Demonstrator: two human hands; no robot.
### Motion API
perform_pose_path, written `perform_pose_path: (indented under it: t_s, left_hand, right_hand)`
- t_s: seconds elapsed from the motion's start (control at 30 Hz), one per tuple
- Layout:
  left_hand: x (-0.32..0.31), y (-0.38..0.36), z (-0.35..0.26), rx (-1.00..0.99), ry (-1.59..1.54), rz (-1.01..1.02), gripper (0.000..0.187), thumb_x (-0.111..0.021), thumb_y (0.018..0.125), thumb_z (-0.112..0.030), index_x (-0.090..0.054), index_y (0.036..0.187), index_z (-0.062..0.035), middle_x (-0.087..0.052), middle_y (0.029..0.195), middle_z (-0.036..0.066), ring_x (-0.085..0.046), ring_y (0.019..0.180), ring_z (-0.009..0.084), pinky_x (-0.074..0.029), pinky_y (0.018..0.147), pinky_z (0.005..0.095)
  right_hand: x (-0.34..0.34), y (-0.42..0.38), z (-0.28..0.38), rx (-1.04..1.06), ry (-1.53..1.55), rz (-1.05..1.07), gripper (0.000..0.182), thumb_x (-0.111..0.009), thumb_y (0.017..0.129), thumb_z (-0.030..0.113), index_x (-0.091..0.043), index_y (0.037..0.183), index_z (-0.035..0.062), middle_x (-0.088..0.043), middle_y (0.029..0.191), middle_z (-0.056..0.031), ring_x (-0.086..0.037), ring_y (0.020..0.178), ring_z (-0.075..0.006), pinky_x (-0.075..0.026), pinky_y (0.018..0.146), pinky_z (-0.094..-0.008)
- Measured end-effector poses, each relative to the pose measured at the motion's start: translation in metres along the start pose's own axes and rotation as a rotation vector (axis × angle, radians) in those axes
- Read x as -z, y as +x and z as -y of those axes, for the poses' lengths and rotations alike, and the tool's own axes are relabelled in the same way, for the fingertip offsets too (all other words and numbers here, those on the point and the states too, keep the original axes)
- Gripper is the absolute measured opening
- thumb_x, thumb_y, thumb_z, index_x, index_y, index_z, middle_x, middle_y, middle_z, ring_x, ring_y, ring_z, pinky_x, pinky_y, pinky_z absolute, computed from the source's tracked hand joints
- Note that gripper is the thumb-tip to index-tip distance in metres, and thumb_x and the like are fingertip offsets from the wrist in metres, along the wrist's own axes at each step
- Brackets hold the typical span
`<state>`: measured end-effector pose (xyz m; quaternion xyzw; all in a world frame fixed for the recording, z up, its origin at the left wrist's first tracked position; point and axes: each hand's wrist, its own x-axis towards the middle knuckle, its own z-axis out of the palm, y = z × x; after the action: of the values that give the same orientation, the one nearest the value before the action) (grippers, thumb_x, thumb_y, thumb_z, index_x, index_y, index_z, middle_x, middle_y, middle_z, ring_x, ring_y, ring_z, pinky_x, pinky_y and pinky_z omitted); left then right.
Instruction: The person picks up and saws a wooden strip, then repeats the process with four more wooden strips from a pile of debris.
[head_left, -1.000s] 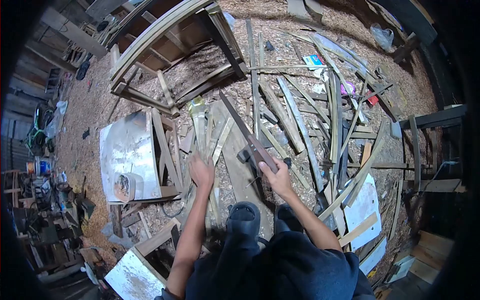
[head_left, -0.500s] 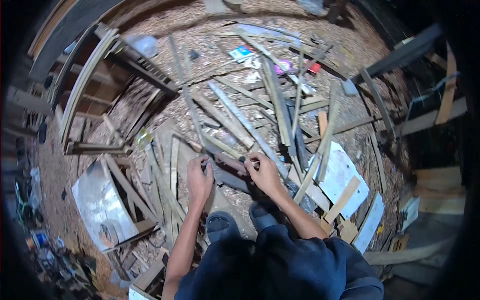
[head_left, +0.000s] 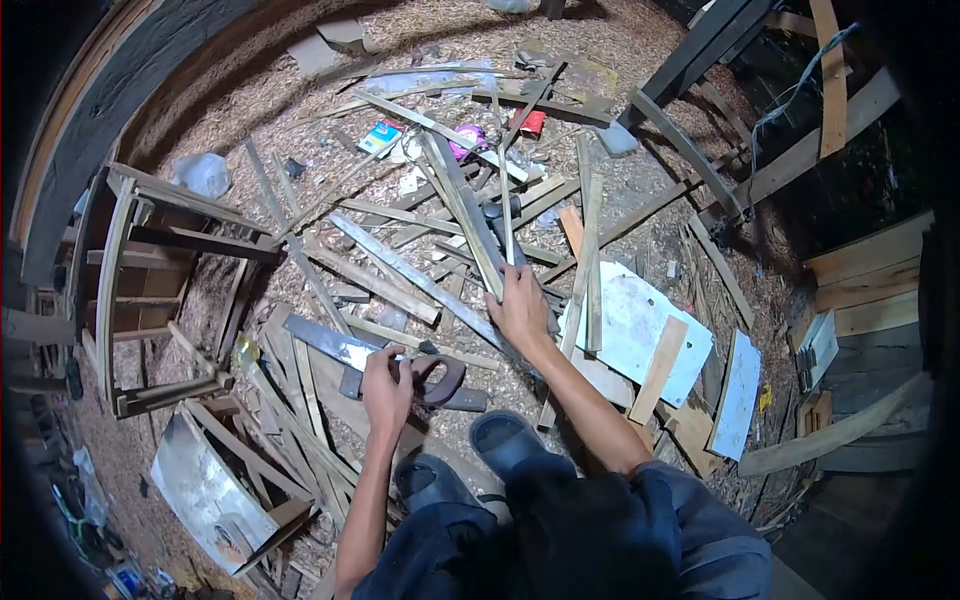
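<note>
A handsaw lies near my feet, its shiny blade pointing to the left and its dark handle on the right. Over the saw, between blade and handle, is my left hand, its fingers curled; whether they touch the saw or hold something small I cannot make out. My right hand reaches forward onto the pile of wood strips, its fingers on the near end of a thin wood strip. Just left of that hand is a long grey strip. A dark plank lies beneath the saw handle.
A wooden frame stands at the left, with a dented metal-faced piece below it. White panels and a light board lie at the right. Two slippers are at the bottom centre. Wood shavings cover the ground.
My right hand has moved forward to the strips. My left hand has shifted lower, and the saw now shows clearly beside it. The view has turned and shifted.
</note>
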<state>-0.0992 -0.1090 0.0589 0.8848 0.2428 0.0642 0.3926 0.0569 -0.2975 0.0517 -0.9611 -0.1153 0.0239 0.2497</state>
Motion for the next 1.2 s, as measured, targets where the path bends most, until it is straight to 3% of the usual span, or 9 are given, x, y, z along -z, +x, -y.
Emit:
perform_pose_path:
  t_s: [0.23, 0.6, 0.7, 0.8, 0.83, 0.93, 0.97, 1.07, 1.2]
  left_hand:
    - [-0.007, 0.003, 0.005, 0.016, -0.048, 0.025, 0.021, -0.060, 0.084, -0.012, -0.061, 0.102, -0.0011, -0.060, 0.096, 0.018, -0.059, 0.088, 0.0328, -0.046, 0.080, 0.0388]
    - [-0.012, 0.005, 0.013, -0.062, -0.007, 0.083, 0.023, -0.059, 0.087, -0.014, -0.060, 0.107, -0.0007, -0.061, 0.095, 0.014, -0.061, 0.080, 0.0232, -0.049, 0.075, 0.0337]
    - [-0.012, 0.004, 0.016, -0.048, -0.032, 0.113, 0.024, -0.059, 0.088, -0.014, -0.060, 0.107, -0.0003, -0.062, 0.094, 0.014, -0.061, 0.081, 0.0226, -0.049, 0.076, 0.0333]
    - [-0.010, 0.004, 0.017, -0.037, -0.077, 0.117, 0.024, -0.059, 0.088, -0.014, -0.060, 0.107, 0.0000, -0.062, 0.094, 0.014, -0.062, 0.082, 0.0218, -0.049, 0.076, 0.0332]
    - [-0.010, 0.004, 0.017, -0.032, -0.078, 0.113, 0.024, -0.059, 0.088, -0.014, -0.060, 0.107, 0.0000, -0.062, 0.094, 0.014, -0.062, 0.082, 0.0218, -0.049, 0.076, 0.0332]
    - [-0.009, 0.004, 0.016, 0.026, -0.133, 0.129, 0.024, -0.059, 0.089, -0.014, -0.060, 0.108, -0.0006, -0.063, 0.094, 0.013, -0.062, 0.082, 0.0214, -0.049, 0.077, 0.0330]
    - [-0.009, 0.005, 0.015, 0.017, -0.142, 0.121, 0.024, -0.059, 0.089, -0.015, -0.060, 0.109, -0.0009, -0.063, 0.094, 0.013, -0.062, 0.082, 0.0208, -0.049, 0.077, 0.0323]
    - [-0.001, 0.007, -0.004, 0.064, -0.199, 0.129, 0.023, -0.058, 0.090, -0.015, -0.062, 0.106, 0.0002, -0.064, 0.093, 0.015, -0.062, 0.083, 0.0233, -0.048, 0.078, 0.0334]
    - [-0.003, 0.011, 0.001, 0.112, -0.360, 0.145, 0.028, -0.052, 0.096, -0.021, -0.063, 0.106, 0.0015, -0.065, 0.094, 0.017, -0.062, 0.084, 0.0218, -0.048, 0.079, 0.0329]
  right_hand:
    - [0.010, 0.009, -0.002, -0.156, 0.041, 0.268, 0.041, -0.066, 0.080, 0.025, -0.053, 0.104, -0.0052, -0.057, 0.094, -0.0242, -0.062, 0.084, -0.0440, -0.050, 0.071, -0.0508]
    - [-0.010, -0.013, -0.005, 0.041, 0.050, 0.058, 0.040, -0.071, 0.079, 0.017, -0.045, 0.106, 0.0014, -0.059, 0.084, -0.0200, -0.062, 0.076, -0.0405, -0.049, 0.063, -0.0488]
    - [-0.011, -0.013, -0.003, -0.052, 0.356, 0.168, 0.044, -0.073, 0.079, 0.019, -0.045, 0.108, 0.0011, -0.058, 0.075, -0.0158, -0.061, 0.070, -0.0361, -0.049, 0.063, -0.0471]
    - [-0.002, -0.014, -0.004, -0.171, 0.823, 0.706, 0.048, -0.075, 0.079, 0.021, -0.049, 0.114, -0.0014, -0.061, 0.075, -0.0070, -0.058, 0.060, -0.0135, -0.044, 0.046, -0.0309]
    - [0.001, -0.020, 0.002, -0.184, 0.909, 0.667, 0.041, -0.071, 0.084, 0.019, -0.052, 0.114, -0.0010, -0.062, 0.084, -0.0058, -0.057, 0.059, -0.0076, -0.041, 0.040, -0.0249]
    - [0.016, -0.036, 0.013, -0.305, 1.142, 0.579, 0.035, -0.067, 0.088, 0.017, -0.052, 0.114, -0.0001, -0.062, 0.094, -0.0072, -0.059, 0.069, -0.0091, -0.047, 0.051, -0.0244]
    - [-0.007, -0.043, 0.004, -0.165, 1.219, 0.466, 0.031, -0.065, 0.090, 0.016, -0.052, 0.113, 0.0010, -0.060, 0.101, -0.0073, -0.059, 0.082, -0.0106, -0.049, 0.066, -0.0245]
    - [0.005, -0.060, 0.010, -0.262, 1.324, 0.619, 0.037, -0.065, 0.090, 0.018, -0.051, 0.121, 0.0057, -0.060, 0.100, -0.0008, -0.054, 0.090, -0.0086, -0.045, 0.078, -0.0267]
    - [0.033, -0.079, 0.039, -0.259, 1.348, 0.957, 0.039, -0.066, 0.089, 0.015, -0.046, 0.122, 0.0080, -0.060, 0.098, -0.0025, -0.058, 0.080, -0.0087, -0.049, 0.060, -0.0233]
